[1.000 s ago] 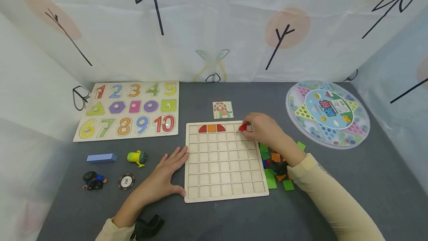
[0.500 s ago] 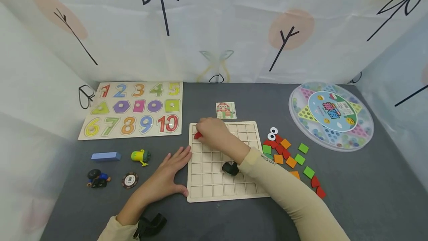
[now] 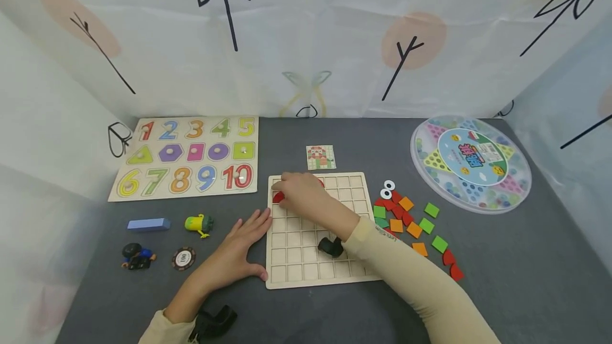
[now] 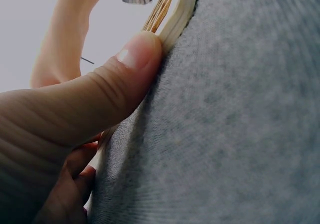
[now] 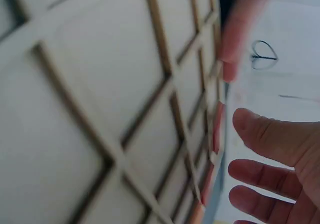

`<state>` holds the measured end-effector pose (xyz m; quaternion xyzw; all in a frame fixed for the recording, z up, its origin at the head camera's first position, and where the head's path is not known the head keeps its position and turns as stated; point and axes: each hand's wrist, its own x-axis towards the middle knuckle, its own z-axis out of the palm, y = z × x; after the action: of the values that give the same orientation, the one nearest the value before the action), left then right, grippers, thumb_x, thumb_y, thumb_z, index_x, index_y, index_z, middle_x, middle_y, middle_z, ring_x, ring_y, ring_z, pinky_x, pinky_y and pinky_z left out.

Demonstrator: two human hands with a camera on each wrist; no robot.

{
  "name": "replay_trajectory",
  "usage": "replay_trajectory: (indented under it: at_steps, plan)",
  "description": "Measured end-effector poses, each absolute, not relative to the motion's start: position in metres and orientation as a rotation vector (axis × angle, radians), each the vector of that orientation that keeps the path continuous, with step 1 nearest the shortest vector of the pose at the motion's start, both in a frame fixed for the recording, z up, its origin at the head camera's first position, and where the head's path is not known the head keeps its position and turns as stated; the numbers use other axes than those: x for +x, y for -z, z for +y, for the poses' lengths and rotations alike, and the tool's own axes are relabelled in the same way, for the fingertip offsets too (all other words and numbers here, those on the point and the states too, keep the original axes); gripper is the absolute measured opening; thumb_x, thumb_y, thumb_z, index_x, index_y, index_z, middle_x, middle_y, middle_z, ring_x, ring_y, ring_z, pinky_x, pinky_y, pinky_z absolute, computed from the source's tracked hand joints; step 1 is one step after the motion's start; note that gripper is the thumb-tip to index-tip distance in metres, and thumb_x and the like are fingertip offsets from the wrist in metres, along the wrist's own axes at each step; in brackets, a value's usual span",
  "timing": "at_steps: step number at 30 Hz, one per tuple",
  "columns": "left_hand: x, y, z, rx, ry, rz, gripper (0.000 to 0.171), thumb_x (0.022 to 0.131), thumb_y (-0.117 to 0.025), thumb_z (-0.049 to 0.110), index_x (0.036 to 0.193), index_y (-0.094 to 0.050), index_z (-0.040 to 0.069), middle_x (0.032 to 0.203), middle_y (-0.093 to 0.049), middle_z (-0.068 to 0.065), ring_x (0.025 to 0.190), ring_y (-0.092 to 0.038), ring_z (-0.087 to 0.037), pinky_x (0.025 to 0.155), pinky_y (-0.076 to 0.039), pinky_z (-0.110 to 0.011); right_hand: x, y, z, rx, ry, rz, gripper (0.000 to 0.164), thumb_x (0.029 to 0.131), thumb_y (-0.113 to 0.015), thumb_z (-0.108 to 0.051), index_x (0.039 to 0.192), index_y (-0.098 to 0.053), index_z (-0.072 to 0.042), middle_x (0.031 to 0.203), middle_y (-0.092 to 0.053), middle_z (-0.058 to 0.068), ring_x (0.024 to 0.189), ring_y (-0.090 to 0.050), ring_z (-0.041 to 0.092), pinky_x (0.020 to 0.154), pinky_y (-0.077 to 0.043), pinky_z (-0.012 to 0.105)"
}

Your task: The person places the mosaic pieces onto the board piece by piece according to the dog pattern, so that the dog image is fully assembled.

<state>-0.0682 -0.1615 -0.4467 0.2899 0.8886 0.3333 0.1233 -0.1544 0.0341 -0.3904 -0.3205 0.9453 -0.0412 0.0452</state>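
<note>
A wooden grid board (image 3: 301, 254) lies on the grey table. My left hand (image 3: 239, 249) rests along its left edge, fingers fairly straight; the left wrist view shows the thumb (image 4: 142, 53) touching the frame. Over the board's upper left is my right hand (image 3: 309, 195). In the right wrist view its thumb (image 5: 265, 136) and fingers (image 5: 260, 176) stand apart, with nothing between them. Beside its fingertips, a red tile (image 3: 278, 197) sits near the left end of the second row. Another red tile (image 3: 321, 180) peeks out behind the hand in the top row; other cells there are hidden.
Loose coloured tiles (image 3: 414, 230) and white rings (image 3: 389, 185) lie right of the board. A small pattern card (image 3: 321, 157) is behind it. Around these are a number puzzle (image 3: 184, 158), round game box (image 3: 470, 163), blue block (image 3: 149, 225), toy figures (image 3: 137, 256) and a chip (image 3: 184, 258).
My right hand has crossed from the board's upper right to its upper left with a red tile, then let go of it. My left hand has stayed at the left edge.
</note>
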Motion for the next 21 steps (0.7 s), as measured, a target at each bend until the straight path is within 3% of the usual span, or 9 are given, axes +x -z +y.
replay_trajectory:
  at_steps: [4,8,12,21]
  plan:
    - [-0.069,0.447,-0.161,0.839,-0.975,2.588,0.108,0.050,-0.076,0.046,0.138,-0.024,0.012,0.145,-0.012,0.004,0.133,-0.006,-0.018,0.103,-0.002,-0.049,-0.147,0.377,0.076,-0.974,0.318,2.928,0.036,0.076,-0.067,-0.026,0.111,-0.061,-0.019,0.096,-0.057,-0.003,0.079,-0.056,0.011,0.064,-0.046,0.026]
    - [-0.068,0.446,-0.162,0.816,-0.983,2.582,0.109,0.049,-0.076,0.046,0.138,-0.023,0.013,0.145,-0.011,0.004,0.133,-0.005,-0.018,0.103,-0.001,-0.049,-0.135,0.375,0.133,-0.831,0.386,2.979,0.031,0.075,-0.068,-0.022,0.105,-0.063,-0.016,0.098,-0.058,-0.002,0.084,-0.057,0.014,0.067,-0.047,0.030]
    - [-0.067,0.446,-0.164,0.806,-0.990,2.584,0.110,0.048,-0.076,0.047,0.139,-0.023,0.014,0.145,-0.012,0.004,0.133,-0.005,-0.017,0.103,-0.001,-0.049,-0.116,0.383,0.178,-0.686,0.357,2.998,0.026,0.073,-0.069,-0.022,0.097,-0.066,-0.014,0.094,-0.058,-0.002,0.077,-0.056,0.013,0.061,-0.046,0.029]
    - [-0.069,0.448,-0.162,0.829,-0.992,2.575,0.110,0.049,-0.074,0.050,0.139,-0.021,0.015,0.145,-0.010,0.005,0.133,-0.005,-0.017,0.103,-0.001,-0.049,-0.098,0.400,0.216,-0.599,0.303,3.010,0.020,0.074,-0.069,-0.018,0.093,-0.066,-0.014,0.091,-0.058,0.000,0.074,-0.054,0.012,0.060,-0.046,0.027]
